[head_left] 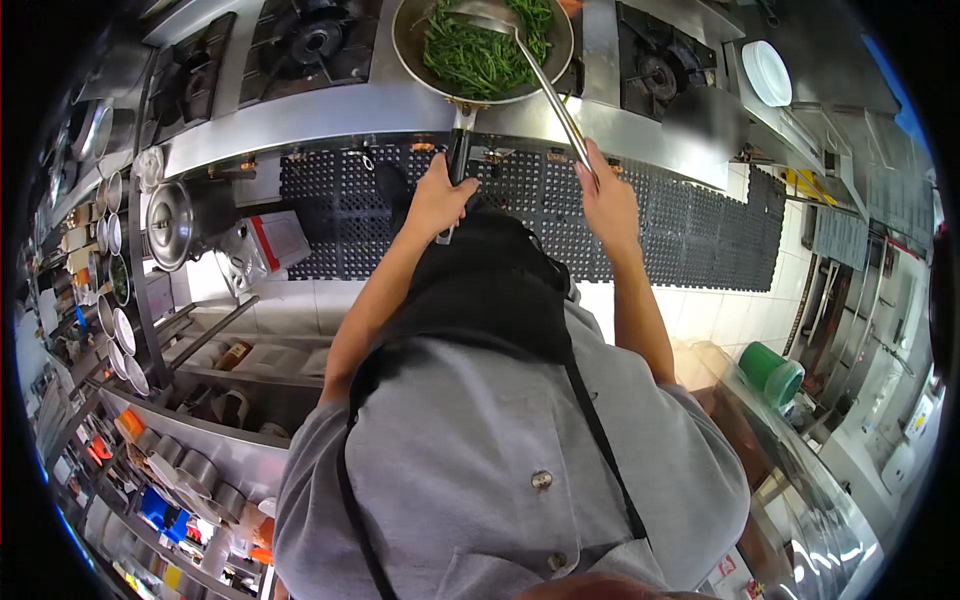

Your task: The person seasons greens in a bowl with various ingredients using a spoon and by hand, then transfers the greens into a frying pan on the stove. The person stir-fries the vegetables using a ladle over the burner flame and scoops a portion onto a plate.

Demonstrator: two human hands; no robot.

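A frying pan (408,62) full of chopped green vegetables (475,58) sits on the stove at the top of the view. My left hand (437,200) is wrapped round the pan's black handle (459,152), which points back toward me. In my right hand (608,200) is the long metal handle of a ladle (556,104). The ladle reaches up and left into the pan. Its head rests among the greens, partly hidden by them.
Gas burners (315,40) flank the pan on the left, and another burner (660,75) is to the right. White round containers (766,73) stand at far right. A lidded steel pot (172,225) is at left. Black rubber matting (690,225) covers the floor.
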